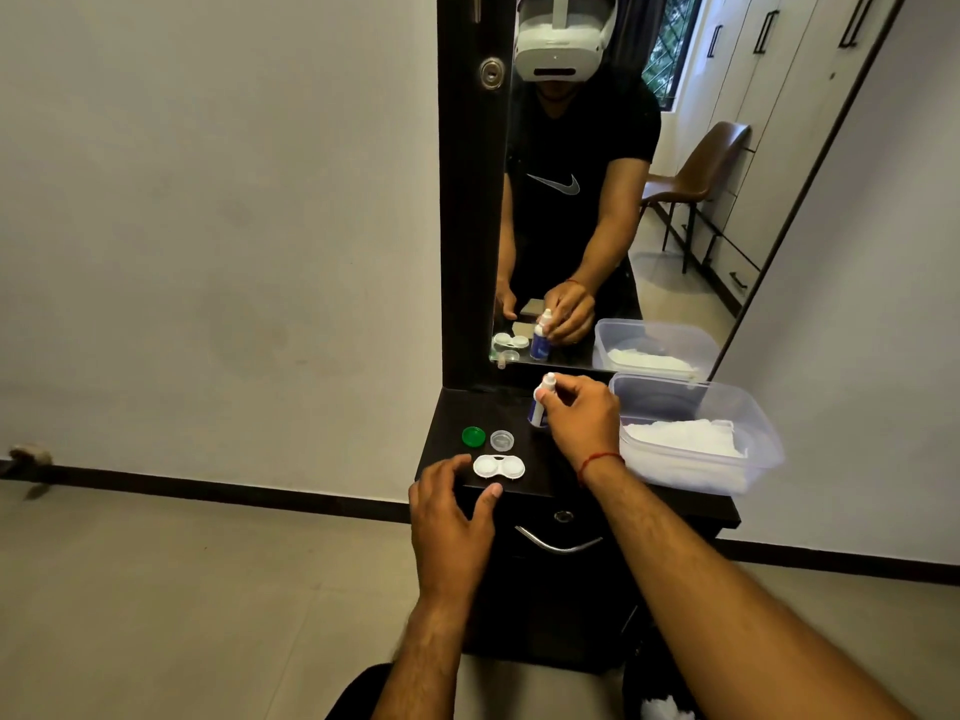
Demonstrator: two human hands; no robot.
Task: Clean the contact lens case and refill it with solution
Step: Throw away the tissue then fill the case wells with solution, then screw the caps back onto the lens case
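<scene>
- While the right hand (pixel 582 423) is closed around the solution bottle (pixel 540 402), which stands upright at the back of the dark counter (pixel 447 423), the likely step in hand is bringing the bottle over the case to fill it.
- Its fingers pinch near the white nozzle, and whether a small tip cap is on it is too fine to tell; that is worth checking before tipping.
- Open and holding nothing, the left hand (pixel 452 517) hovers at the front edge of the counter, thumb just beside the contact lens case (pixel 498 467).
- With both wells facing up and uncovered, the white case lies flat near the front edge; I would pin it lightly at its end or rim with the left fingertips so it cannot slide off.
- Behind the case sit the green cap (pixel 473 436) and the clear cap (pixel 502 439), side by side and apart from it; keep them out of any drip.
- Hold the nozzle just above each well without touching the plastic, and squeeze gently, as the wells look shallow and would probably overflow easily.
- To the right, the clear plastic tub (pixel 763 449) holds white tissue (pixel 680 439), handy for wiping any spill before the caps go back on.
</scene>
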